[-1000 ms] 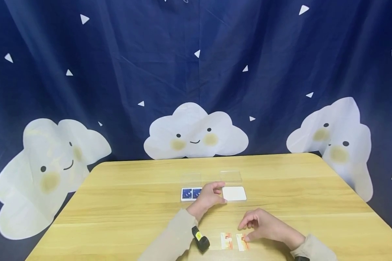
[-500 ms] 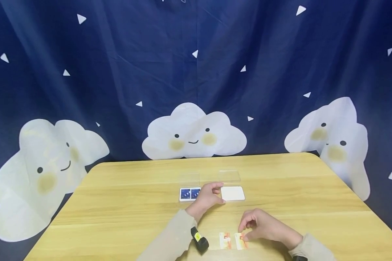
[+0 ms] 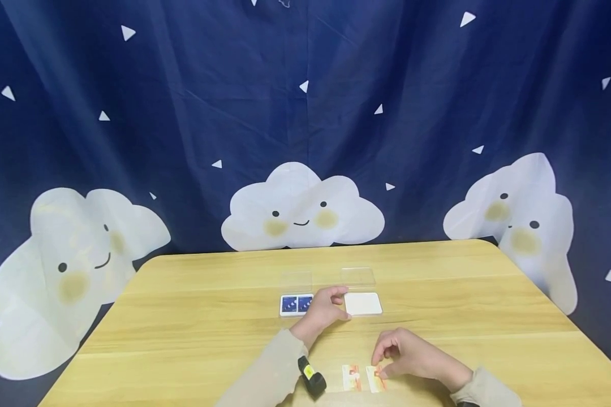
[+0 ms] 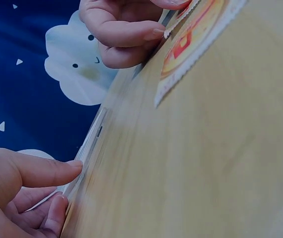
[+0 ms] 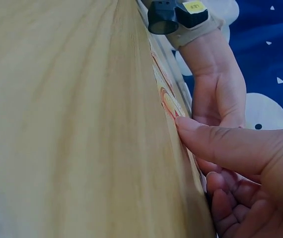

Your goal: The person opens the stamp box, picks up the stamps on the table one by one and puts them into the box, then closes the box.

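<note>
Two orange-and-white cards lie side by side near the table's front edge, one (image 3: 352,377) to the left, the other (image 3: 376,379) under my right hand (image 3: 394,356). That hand's thumb (image 5: 196,131) presses the right card (image 5: 169,101) while its curled fingers meet the card's edge, pinching it. Farther back, my left hand (image 3: 326,308) sits between a clear case of blue cards (image 3: 295,304) and a white block (image 3: 363,303) in a clear tray. Its thumb (image 4: 42,171) and a finger pinch the thin clear edge of the case.
Two clear lids (image 3: 357,275) (image 3: 295,278) lie just behind the cases on the wooden table (image 3: 193,316). A black wrist camera (image 3: 312,376) is strapped to my left sleeve. A dark blue curtain with white clouds (image 3: 300,206) hangs behind the table.
</note>
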Tool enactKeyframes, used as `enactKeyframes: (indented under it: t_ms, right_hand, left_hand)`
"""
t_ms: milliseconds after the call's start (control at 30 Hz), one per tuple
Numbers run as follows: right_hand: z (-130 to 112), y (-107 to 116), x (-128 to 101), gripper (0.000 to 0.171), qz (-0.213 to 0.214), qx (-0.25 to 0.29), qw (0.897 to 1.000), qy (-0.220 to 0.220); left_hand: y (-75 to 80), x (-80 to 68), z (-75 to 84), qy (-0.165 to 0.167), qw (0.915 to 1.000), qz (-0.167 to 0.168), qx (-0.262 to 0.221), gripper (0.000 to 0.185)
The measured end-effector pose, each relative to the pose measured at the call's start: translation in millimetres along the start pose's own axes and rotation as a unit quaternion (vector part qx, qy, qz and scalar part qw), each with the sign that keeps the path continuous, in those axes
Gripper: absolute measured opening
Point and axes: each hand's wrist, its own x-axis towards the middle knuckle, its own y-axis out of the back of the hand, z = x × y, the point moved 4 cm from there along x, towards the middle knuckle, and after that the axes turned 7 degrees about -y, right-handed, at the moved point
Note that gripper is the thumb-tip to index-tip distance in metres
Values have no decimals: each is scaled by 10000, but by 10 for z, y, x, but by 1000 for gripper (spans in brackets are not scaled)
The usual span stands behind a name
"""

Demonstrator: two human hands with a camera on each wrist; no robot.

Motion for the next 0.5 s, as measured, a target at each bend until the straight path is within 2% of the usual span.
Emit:
enactKeyframes:
  t_ms: [233, 500]
  right_hand:
    - [18, -12, -1, 17, -74, 219, 9997, -67]
    - [22, -16, 9, 15, -3, 142, 9999, -97]
  left_hand:
    - [-1, 2, -12, -91, 9999, 38, 131, 62]
    - [-1, 1, -17, -24, 9999, 91, 136, 61]
